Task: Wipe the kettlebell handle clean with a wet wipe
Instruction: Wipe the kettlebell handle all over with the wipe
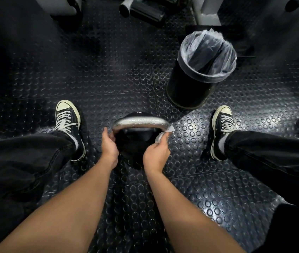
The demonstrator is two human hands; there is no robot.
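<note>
While your left hand [109, 146] curls round the near-left end of the black kettlebell's silver metal handle [140, 122], your right hand [156, 154] pinches a crumpled white wet wipe [162, 135] against its right end. Kettlebell: on studded black rubber floor [108, 75], between your black canvas sneakers [68, 123]; black lined bin [198, 73] beyond it, to the right.

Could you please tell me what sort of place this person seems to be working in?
Probably a gym: a kettlebell sits on studded black rubber flooring, with foam-padded machine rollers at the top of the view and a lined bin nearby.

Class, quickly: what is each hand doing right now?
Left hand: grips the kettlebell handle at its left end.
Right hand: pinches the wet wipe.
</note>
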